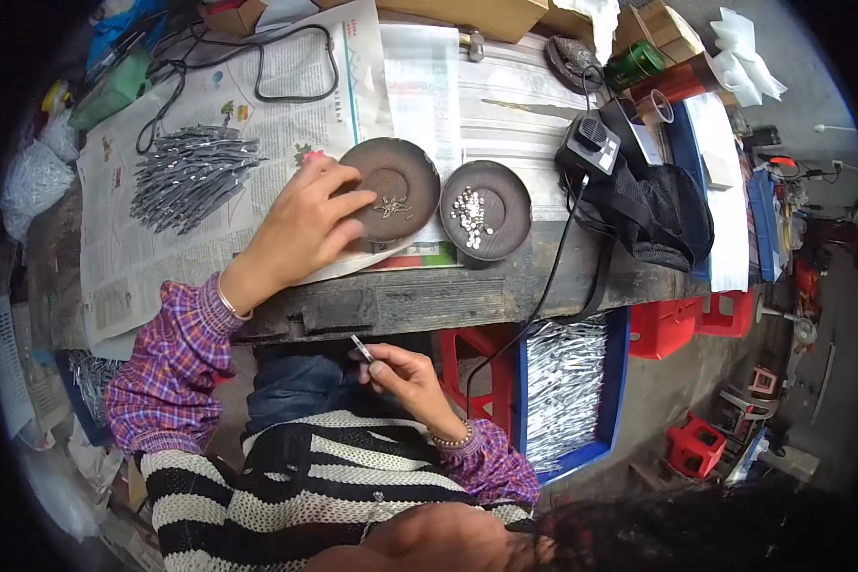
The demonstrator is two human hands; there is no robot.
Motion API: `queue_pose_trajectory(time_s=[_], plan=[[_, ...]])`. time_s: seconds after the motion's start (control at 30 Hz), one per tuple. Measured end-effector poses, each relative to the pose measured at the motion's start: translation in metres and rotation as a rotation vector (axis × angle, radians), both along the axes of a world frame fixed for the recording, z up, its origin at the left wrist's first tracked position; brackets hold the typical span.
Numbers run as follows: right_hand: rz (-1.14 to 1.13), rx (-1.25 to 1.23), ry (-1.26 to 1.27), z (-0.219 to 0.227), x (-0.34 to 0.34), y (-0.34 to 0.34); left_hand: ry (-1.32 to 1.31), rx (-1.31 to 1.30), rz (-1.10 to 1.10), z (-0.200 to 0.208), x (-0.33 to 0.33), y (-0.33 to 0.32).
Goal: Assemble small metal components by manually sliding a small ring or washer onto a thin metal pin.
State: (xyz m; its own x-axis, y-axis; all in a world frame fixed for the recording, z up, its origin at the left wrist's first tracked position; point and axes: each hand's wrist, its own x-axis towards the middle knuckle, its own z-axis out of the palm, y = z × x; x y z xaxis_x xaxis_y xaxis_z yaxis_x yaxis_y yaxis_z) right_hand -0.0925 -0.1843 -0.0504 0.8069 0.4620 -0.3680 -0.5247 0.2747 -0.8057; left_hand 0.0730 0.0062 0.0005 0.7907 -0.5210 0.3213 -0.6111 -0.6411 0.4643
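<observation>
My left hand (305, 224) reaches over the bench, fingertips resting on the rim of a brown dish (391, 176) that holds a few small dark metal bits (391, 206). Beside it on the right sits a second brown dish (517, 205) with several small shiny silver pieces (469, 217). My right hand (402, 372) is held low above my lap, below the bench edge, pinching a small silver metal strip (361, 347) between thumb and fingers. A heap of grey metal strips (191, 173) lies on newspaper left of my left hand.
Newspaper (286, 105) covers the wooden bench (429, 296). A black cable (286, 67) loops at the back left; a black box with cord (589, 145) and a black bag (663, 214) sit right. A blue crate of silver strips (567, 391) and red stools (696, 319) stand below.
</observation>
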Motion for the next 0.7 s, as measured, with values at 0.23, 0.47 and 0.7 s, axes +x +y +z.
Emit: queue_pose_trajectory(time_s=[0.23,0.47,0.7], plan=[[0.038,0.005,0.046,-0.001,-0.002,0.002,-0.057,0.063,-0.066,-0.007,-0.008,-0.005],[-0.043,-0.04,0.053,0.001,-0.007,0.006,-0.079,-0.019,-0.025,-0.014,-0.018,-0.006],[-0.043,-0.063,0.055,0.003,-0.006,0.006,-0.036,-0.128,-0.005,-0.013,-0.016,-0.005]])
